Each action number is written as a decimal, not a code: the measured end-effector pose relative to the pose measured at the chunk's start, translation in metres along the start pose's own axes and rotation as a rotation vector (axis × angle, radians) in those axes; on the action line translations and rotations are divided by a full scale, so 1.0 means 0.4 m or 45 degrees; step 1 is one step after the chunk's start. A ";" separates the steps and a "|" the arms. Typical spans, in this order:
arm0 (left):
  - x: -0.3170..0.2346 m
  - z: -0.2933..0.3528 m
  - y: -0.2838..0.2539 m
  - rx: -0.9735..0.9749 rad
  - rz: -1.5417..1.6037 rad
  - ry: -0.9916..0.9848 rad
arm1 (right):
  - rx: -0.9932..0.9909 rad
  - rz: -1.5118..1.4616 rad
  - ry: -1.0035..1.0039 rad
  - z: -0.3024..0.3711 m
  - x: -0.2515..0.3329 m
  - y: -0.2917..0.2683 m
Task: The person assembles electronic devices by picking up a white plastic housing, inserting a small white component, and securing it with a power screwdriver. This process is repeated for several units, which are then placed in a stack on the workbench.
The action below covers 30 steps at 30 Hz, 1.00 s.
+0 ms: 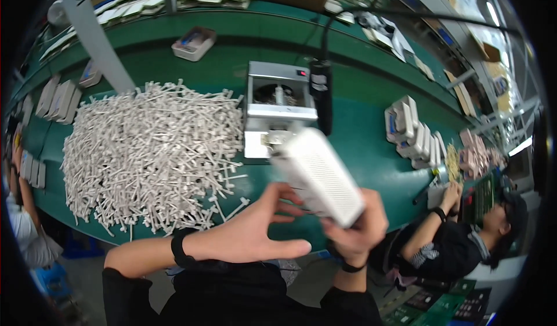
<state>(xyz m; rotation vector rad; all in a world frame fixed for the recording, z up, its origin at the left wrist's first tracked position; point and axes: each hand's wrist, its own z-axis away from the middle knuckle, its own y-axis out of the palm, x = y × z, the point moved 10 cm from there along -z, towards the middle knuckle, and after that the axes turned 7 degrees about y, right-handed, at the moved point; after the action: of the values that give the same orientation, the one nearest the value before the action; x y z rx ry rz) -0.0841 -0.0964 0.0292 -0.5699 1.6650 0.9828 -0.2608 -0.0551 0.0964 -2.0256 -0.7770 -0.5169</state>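
My right hand grips the lower end of a white plastic housing, a box shape with rows of small vent holes on one face. The housing is tilted in the air above the green table and slightly blurred. My left hand is beside its lower left side, thumb and fingers apart; whether the fingertips touch it is hard to tell. Just beyond the housing stands a grey metal screw feeder with a round dark bowl. A black electric screwdriver hangs upright at the feeder's right side.
A wide heap of thin white plastic stick-like parts covers the table's left. Stacked white housings stand on the right, near a co-worker in dark clothes. A small white bin sits at the back. Another person's arm shows far left.
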 end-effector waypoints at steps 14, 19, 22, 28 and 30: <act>-0.094 -0.550 -0.956 -0.728 -2.162 -0.141 | -0.358 0.339 0.774 -0.038 -0.721 -0.227; -0.073 -0.597 -1.029 -0.844 -2.134 -0.158 | 0.027 0.499 0.221 -0.066 -0.214 0.020; -0.128 -0.576 -1.042 -0.718 -1.482 -0.073 | 0.939 0.010 -0.294 0.024 0.070 0.345; -0.271 -0.270 -0.623 -0.390 0.093 0.185 | 1.111 0.191 -0.405 0.090 0.044 0.474; -0.271 -0.137 -0.554 -0.210 0.419 0.227 | 1.126 0.201 -0.437 0.101 0.041 0.479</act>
<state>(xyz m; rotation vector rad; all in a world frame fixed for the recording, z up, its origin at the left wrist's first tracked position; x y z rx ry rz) 0.0915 -0.2745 0.0654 -0.5121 1.8864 1.3497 -0.1135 -0.0953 -0.0276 -1.3228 -0.8381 0.2593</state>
